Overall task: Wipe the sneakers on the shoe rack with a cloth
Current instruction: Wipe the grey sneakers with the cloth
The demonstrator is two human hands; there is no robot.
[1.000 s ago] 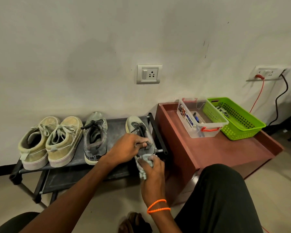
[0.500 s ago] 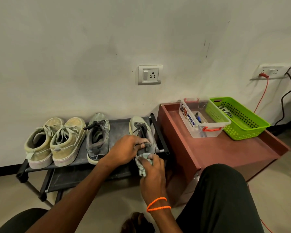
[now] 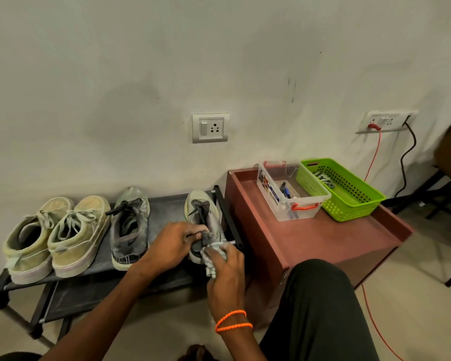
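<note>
The left grip (image 3: 176,242) is closed on the heel collar of a grey lace-up sneaker (image 3: 203,217) at the right end of the black metal shoe rack (image 3: 164,204) — just right of it, the right grip (image 3: 225,272) clutches a crumpled pale cloth (image 3: 214,256) pressed against the sneaker's heel.

Both our forearms reach forward from the lower frame, converging. Our left hand (image 3: 173,242) is palm down, fingers curled and clamped around the rear of the sneaker (image 3: 203,217). Our right hand (image 3: 225,272) sits just beside it, nearly touching, fingers bunched around the cloth (image 3: 214,254), pressing it to the heel. Our right wrist is straight, our right knee raised alongside.
</note>
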